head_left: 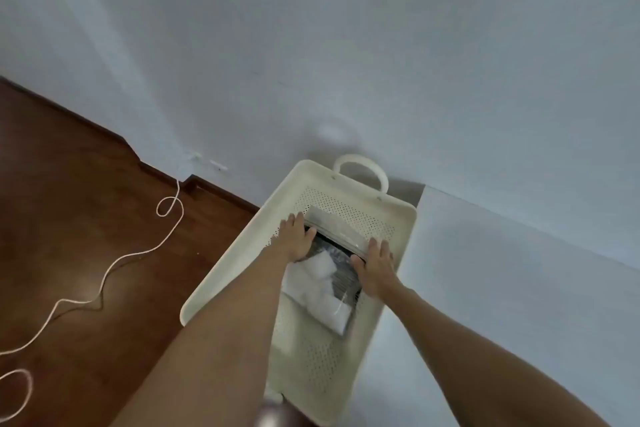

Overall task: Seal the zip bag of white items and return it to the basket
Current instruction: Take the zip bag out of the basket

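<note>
A clear zip bag (320,282) with white items inside lies within a cream perforated basket (239,253) on the floor by the wall. My left hand (294,236) grips the bag's top edge at its left corner. At the right corner of that edge, my right hand (375,269) holds the bag too. The zip strip (337,232) runs between my two hands, near the basket's far end. Whether the zip is closed is too blurred to tell. Something dark shows inside the bag or under it.
The basket's handle (362,168) stands at its far end against the white wall (346,45). A white cable (114,263) snakes over the dark wooden floor (69,201) to the left. A white panel (502,288) rises just right of the basket.
</note>
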`<control>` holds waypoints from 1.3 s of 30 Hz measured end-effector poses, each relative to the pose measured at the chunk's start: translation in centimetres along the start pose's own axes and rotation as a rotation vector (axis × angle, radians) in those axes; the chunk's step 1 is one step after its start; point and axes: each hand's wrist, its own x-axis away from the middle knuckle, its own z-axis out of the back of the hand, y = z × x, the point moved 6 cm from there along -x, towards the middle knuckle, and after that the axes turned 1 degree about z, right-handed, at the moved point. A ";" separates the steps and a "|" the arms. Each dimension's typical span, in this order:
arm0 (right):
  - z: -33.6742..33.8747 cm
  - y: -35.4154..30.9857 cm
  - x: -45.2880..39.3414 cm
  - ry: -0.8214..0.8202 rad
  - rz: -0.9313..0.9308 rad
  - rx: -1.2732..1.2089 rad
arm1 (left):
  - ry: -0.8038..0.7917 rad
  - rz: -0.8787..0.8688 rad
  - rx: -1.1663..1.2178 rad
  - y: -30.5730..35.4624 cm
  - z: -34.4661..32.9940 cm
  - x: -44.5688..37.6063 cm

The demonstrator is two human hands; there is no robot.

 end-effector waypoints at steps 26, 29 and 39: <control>7.1 -4.2 6.3 0.416 0.263 -0.337 | 0.060 0.135 0.875 4.7 7.9 4.5; 10.4 -5.0 9.3 0.505 0.326 -0.418 | 0.059 0.049 0.921 7.8 9.9 7.6; 20.7 4.1 20.3 0.489 0.263 -0.888 | -0.139 -0.191 0.910 20.0 6.1 17.5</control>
